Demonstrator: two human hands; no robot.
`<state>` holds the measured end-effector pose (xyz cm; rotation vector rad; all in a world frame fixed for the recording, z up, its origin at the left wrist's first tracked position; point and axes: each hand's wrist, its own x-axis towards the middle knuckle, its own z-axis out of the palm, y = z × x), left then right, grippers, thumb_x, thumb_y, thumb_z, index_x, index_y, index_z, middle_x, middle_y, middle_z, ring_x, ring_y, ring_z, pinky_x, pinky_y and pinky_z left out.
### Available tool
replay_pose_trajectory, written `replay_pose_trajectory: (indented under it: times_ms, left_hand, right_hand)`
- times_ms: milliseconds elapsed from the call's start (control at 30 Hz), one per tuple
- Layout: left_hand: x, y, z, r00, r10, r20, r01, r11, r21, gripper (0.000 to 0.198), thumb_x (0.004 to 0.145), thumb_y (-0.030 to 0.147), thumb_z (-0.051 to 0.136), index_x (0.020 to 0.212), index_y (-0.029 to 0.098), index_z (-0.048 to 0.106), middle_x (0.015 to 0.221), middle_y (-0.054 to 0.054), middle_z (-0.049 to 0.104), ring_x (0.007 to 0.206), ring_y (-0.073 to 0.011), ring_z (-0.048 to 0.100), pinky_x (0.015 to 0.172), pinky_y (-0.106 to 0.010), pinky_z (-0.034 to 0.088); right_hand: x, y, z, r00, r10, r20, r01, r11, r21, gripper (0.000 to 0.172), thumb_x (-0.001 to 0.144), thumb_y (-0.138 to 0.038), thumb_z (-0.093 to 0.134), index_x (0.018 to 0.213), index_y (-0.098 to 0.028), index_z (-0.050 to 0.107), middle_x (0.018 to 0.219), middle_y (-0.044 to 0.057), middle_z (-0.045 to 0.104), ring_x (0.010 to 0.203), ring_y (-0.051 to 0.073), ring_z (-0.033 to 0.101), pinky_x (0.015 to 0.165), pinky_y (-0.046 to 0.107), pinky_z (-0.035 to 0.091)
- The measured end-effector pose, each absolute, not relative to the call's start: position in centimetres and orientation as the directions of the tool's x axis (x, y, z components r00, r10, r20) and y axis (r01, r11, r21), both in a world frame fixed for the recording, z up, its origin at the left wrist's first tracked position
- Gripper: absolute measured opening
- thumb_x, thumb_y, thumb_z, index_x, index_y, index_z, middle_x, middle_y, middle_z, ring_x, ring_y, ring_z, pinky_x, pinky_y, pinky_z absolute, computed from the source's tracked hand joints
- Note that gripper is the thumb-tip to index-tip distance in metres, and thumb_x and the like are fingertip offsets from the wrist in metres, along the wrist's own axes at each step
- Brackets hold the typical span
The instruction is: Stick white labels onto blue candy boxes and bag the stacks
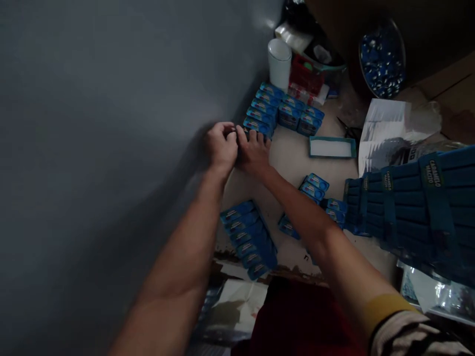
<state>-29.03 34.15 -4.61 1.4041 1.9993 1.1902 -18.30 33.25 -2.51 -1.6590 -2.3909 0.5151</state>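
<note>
Close to the grey wall, my left hand (221, 146) has its fingers curled in a pinch; what they hold is hidden. My right hand (254, 151) is right beside it, thumb toward the left hand and fingers bent down. Whatever small dark thing lies between the two hands is too dim to make out. Just beyond my right fingertips stands a row of small blue boxes (261, 110) with printed tops. Another row of blue boxes (248, 237) lies nearer to me, below my forearms.
The grey wall (111, 123) borders the left. Around the table are a white cup (279, 64), a shallow tray with a white bottom (332, 148), scissors (347, 128), more blue boxes (313, 188), blue packet strips (408, 198) and a bowl of blue wrapped pieces (382, 62).
</note>
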Motion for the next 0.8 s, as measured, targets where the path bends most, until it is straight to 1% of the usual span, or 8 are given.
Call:
replay_pose_trajectory:
  times_ms: [67, 167, 233, 300, 367, 433, 600, 800]
  left_hand:
    - [-28.4, 30.5, -2.1, -0.470, 0.848, 0.246, 0.607, 0.108, 0.787, 0.042, 0.083, 0.001, 0.045, 0.115, 0.019, 0.064, 0.105, -0.005, 0.075, 0.102, -0.0186, 0.074, 0.099, -0.035, 0.059]
    - [-26.4, 26.5, -0.3, -0.454, 0.793, 0.407, 0.748, 0.092, 0.657, 0.036, 0.083, 0.002, 0.046, 0.109, 0.020, 0.064, 0.100, -0.006, 0.072, 0.098, -0.0223, 0.073, 0.092, -0.038, 0.060]
    - [-24.0, 27.0, -0.8, -0.216, 0.885, 0.413, 0.849, -0.038, 0.526, 0.033, 0.084, 0.003, 0.048, 0.107, 0.019, 0.066, 0.104, -0.011, 0.073, 0.105, -0.0267, 0.072, 0.096, -0.043, 0.059]
    - [-20.4, 30.1, -2.2, 0.164, 0.935, 0.315, 0.851, -0.296, 0.433, 0.039, 0.085, 0.001, 0.047, 0.113, 0.016, 0.069, 0.119, -0.016, 0.073, 0.121, -0.0298, 0.068, 0.108, -0.048, 0.054]
    - [-16.2, 34.6, -3.9, 0.505, 0.841, 0.193, 0.741, -0.537, 0.403, 0.042, 0.087, -0.001, 0.047, 0.120, 0.015, 0.069, 0.139, -0.018, 0.068, 0.141, -0.0314, 0.058, 0.121, -0.052, 0.044]
    - [-12.5, 38.8, -5.5, 0.687, 0.721, 0.095, 0.636, -0.659, 0.401, 0.035, 0.090, -0.001, 0.050, 0.113, 0.014, 0.071, 0.140, -0.018, 0.068, 0.147, -0.0321, 0.052, 0.127, -0.055, 0.035]
    - [-11.9, 41.4, -8.1, 0.852, 0.520, -0.057, 0.475, -0.723, 0.501, 0.019, 0.087, 0.000, 0.062, 0.088, 0.018, 0.070, 0.100, -0.009, 0.074, 0.106, -0.0228, 0.067, 0.115, -0.041, 0.041]
    - [-22.4, 34.3, -9.0, 0.887, 0.445, -0.125, 0.458, -0.805, 0.377, 0.020, 0.095, 0.012, 0.063, 0.106, 0.022, 0.075, 0.107, -0.013, 0.073, 0.097, -0.0254, 0.063, 0.081, -0.035, 0.043]
  right_hand:
    - [-16.2, 31.8, -0.2, -0.351, 0.935, -0.054, 0.868, 0.303, -0.393, 0.099, 0.082, -0.035, 0.081, 0.167, -0.019, 0.034, 0.153, 0.016, 0.052, 0.138, 0.035, 0.049, 0.126, 0.057, 0.032]
    - [-10.6, 28.6, 4.1, -0.234, 0.971, 0.043, 0.869, 0.228, -0.439, 0.109, 0.072, -0.040, 0.085, 0.166, -0.017, 0.033, 0.149, 0.017, 0.052, 0.136, 0.036, 0.050, 0.124, 0.053, 0.038]
    - [-6.0, 26.7, 6.5, -0.095, 0.983, 0.155, 0.868, 0.158, -0.471, 0.107, 0.072, -0.041, 0.082, 0.165, -0.018, 0.033, 0.147, 0.018, 0.051, 0.136, 0.037, 0.049, 0.121, 0.054, 0.043]
    - [-1.5, 25.8, 7.9, 0.064, 0.964, 0.259, 0.871, 0.072, -0.485, 0.106, 0.072, -0.045, 0.080, 0.163, -0.022, 0.033, 0.145, 0.017, 0.049, 0.136, 0.039, 0.049, 0.118, 0.058, 0.045]
    - [2.4, 25.7, 8.2, 0.186, 0.927, 0.324, 0.877, -0.008, -0.481, 0.107, 0.071, -0.050, 0.080, 0.164, -0.026, 0.031, 0.142, 0.016, 0.048, 0.136, 0.041, 0.050, 0.115, 0.062, 0.047]
    - [5.4, 26.0, 7.9, 0.240, 0.913, 0.331, 0.883, -0.064, -0.464, 0.108, 0.073, -0.054, 0.080, 0.165, -0.028, 0.030, 0.141, 0.017, 0.048, 0.137, 0.041, 0.051, 0.115, 0.064, 0.048]
    - [8.9, 25.4, 6.2, 0.319, 0.917, 0.240, 0.822, -0.141, -0.552, 0.107, 0.074, -0.055, 0.082, 0.165, -0.027, 0.034, 0.144, 0.019, 0.050, 0.143, 0.044, 0.049, 0.120, 0.065, 0.044]
    - [8.4, 26.5, 2.8, 0.430, 0.890, 0.151, 0.686, -0.213, -0.696, 0.107, 0.077, -0.058, 0.080, 0.166, -0.022, 0.033, 0.153, 0.021, 0.046, 0.146, 0.043, 0.051, 0.117, 0.061, 0.048]
